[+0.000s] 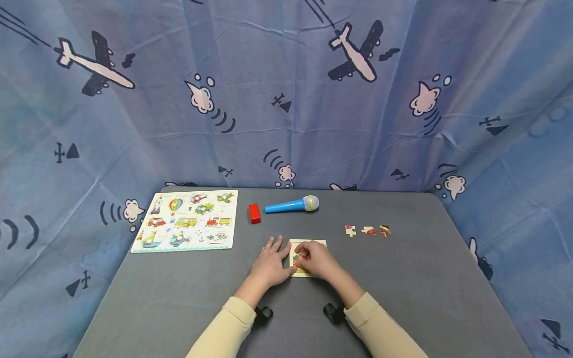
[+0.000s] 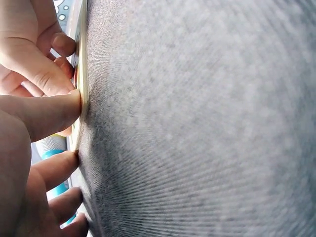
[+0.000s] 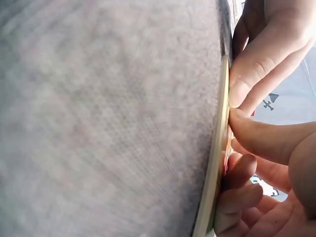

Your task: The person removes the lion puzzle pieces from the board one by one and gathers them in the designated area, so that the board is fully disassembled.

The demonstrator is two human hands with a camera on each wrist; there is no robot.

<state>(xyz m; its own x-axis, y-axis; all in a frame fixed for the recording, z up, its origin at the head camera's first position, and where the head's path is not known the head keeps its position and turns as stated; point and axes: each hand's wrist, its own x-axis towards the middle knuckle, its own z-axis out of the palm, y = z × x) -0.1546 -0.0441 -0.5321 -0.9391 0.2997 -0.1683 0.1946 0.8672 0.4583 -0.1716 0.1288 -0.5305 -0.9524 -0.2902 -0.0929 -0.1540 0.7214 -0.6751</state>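
In the head view a small, light puzzle board (image 1: pixel 309 274) with a partly hidden coloured picture lies on the table. My left hand (image 1: pixel 269 266) rests at its left side, fingers spread on the cloth, the thumb touching the board's edge. Over the board my right hand (image 1: pixel 319 259) has curled fingers, with thumb and forefinger pinching what looks like a small reddish puzzle piece; it is mostly hidden. The right wrist view has the board (image 3: pixel 213 173) edge-on, with both thumbs (image 3: pixel 239 94) close together at it. Three loose puzzle pieces (image 1: pixel 369 230) lie to the right.
Behind the hands lie a red block (image 1: pixel 254 214) and a blue toy microphone (image 1: pixel 288 206). A large picture board of vehicles (image 1: pixel 188 243) lies at the back left. The grey table (image 1: pixel 403 298) meets a blue patterned curtain (image 1: pixel 250 74) behind.
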